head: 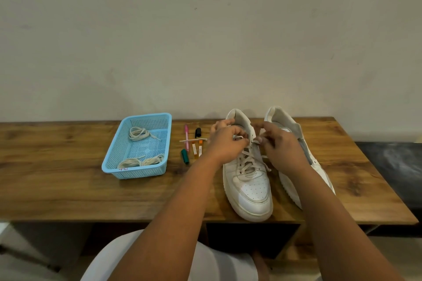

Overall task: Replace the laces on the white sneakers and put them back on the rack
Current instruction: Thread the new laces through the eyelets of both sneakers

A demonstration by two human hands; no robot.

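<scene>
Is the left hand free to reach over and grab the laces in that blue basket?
Probably not right now. The left hand is pinching a lace end on the near sneaker. The way to the blue basket looks open, with only pens between, so it would have to let go first.

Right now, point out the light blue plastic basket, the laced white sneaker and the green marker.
light blue plastic basket (107, 167): head view, near-left rim corner.
laced white sneaker (253, 198): head view, toe cap.
green marker (185, 156): head view, mid-barrel.
</scene>
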